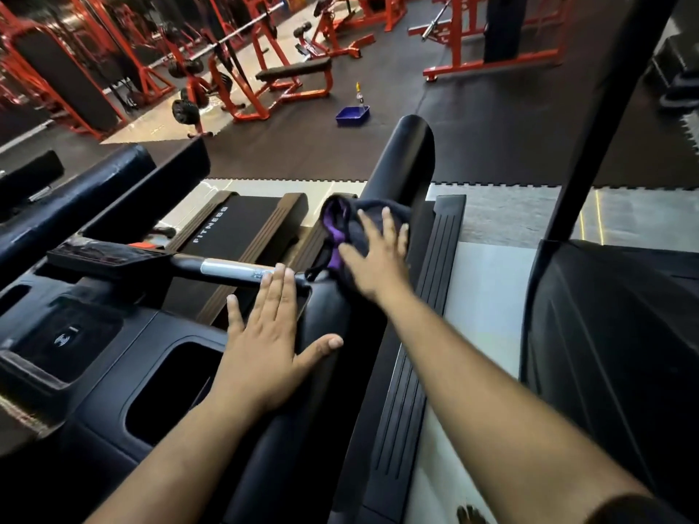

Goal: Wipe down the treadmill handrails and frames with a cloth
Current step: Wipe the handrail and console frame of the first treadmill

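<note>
The right hand (378, 255) has no curled grip at all: it lies flat, fingers straight and slightly spread, pressing a dark cloth (351, 225) with a purple fold against the treadmill's right handrail (401, 164). The cloth sits under the palm and fingers and bunches out to the left of them, draped over the upper side of the rail, with a thin dark strip hanging off its near left edge. The left hand (270, 334) is likewise wide and flat, fingers together and thumb stretched out to the right, resting on the black console (113, 357) where a short grey-banded crossbar (230, 270) meets it; its fingertips touch the bar's right end and the thumb tip touches the base of the handrail. The handrail is a thick black padded tube whose long axis runs from near, between the two forearms, up and away to a rounded far end pointing toward the gym floor. Its near stretch is covered by the left forearm and lost in shadow. The treadmill belt (227, 228), printed FITNESS, shows below and to the left of the rail, partly hidden by the console. Far off on the dark floor mat stands a blue tray (352, 116) with a small bottle behind it, too small to make out further.
</note>
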`<action>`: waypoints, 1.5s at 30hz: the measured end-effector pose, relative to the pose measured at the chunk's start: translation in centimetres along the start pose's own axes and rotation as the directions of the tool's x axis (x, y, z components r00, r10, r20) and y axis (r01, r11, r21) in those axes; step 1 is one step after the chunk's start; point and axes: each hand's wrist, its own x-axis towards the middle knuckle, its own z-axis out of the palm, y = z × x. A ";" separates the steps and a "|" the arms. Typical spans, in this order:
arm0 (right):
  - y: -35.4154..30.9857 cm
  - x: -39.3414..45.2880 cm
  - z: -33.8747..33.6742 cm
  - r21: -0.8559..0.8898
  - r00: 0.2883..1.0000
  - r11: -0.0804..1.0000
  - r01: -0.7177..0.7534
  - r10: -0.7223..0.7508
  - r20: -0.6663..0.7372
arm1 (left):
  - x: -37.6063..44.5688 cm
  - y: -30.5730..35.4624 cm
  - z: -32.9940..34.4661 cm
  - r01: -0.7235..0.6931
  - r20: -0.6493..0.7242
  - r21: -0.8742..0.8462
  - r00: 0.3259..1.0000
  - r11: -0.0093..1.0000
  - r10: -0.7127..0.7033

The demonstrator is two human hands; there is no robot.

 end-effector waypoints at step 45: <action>2.9 23.0 -6.3 -0.092 0.996 0.994 -0.058 0.064 0.068 | 26.0 6.5 0.0 -0.063 0.179 0.069 0.983 0.996 0.050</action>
